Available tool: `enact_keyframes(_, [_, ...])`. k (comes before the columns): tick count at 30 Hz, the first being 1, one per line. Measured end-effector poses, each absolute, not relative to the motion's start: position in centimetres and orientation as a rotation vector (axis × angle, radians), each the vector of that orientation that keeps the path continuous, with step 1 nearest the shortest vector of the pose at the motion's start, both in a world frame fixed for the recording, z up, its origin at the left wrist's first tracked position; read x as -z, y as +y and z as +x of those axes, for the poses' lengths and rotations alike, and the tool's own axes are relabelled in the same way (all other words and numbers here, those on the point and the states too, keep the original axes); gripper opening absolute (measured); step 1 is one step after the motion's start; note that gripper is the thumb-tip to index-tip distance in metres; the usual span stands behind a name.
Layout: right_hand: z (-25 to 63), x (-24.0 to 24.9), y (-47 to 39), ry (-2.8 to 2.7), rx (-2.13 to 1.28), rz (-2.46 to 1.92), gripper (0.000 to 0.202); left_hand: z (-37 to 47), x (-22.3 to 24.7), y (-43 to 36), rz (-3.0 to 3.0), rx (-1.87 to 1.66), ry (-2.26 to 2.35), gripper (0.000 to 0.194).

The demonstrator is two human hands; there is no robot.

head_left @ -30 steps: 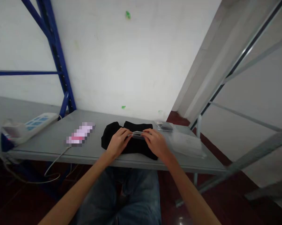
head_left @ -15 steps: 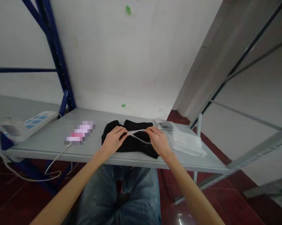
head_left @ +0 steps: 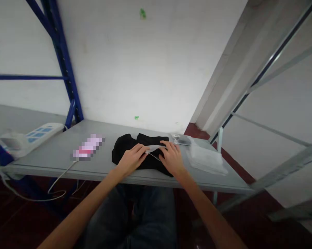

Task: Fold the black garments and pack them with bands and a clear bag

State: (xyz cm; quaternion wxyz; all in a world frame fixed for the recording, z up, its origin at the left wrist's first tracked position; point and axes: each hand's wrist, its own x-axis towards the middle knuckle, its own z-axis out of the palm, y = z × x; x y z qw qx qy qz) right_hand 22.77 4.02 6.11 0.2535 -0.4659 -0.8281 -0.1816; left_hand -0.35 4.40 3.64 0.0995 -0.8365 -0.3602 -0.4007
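Storeroom or plain workroom with metal racking; exact use cannot be told.
Blue rack upright [head_left: 64,65], braced and pierced with small holes, at left; grey metal frame [head_left: 287,169] at right; long grey surface [head_left: 106,128] along a white wall [head_left: 150,69] flecked with green marks [head_left: 142,14]; dark red floor [head_left: 196,130]; white power strip [head_left: 41,134] at far left, white cable [head_left: 31,199] hanging below the surface's edge.

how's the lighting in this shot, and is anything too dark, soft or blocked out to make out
In the head view, the wall is brightest near the middle while the floor sinks into shadow; in the same view, the black cloth loses fold detail, the pale film looks soft, and pixel blocks hide the pink item.
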Motion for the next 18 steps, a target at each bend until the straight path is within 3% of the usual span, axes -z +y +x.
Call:
enact_keyframes(9, [24.6,-11.0,4.6,-1.854,-0.115,-0.923,0.016,-1.8,-5.5,5.3,-2.412,1.349,-1.294,0.017])
enact_keyframes(14, [26.3,-12.4,6.6,-1.260,-0.734,-0.896,0.037,-4.2,-5.6,6.6,-2.115,1.774,-1.610,0.014])
enact_keyframes(18, [26.7,-11.3,7.6,-1.055,-1.011,-0.966,0.048,-5.9,-5.9,6.7,-1.694,2.077,-1.784,0.025])
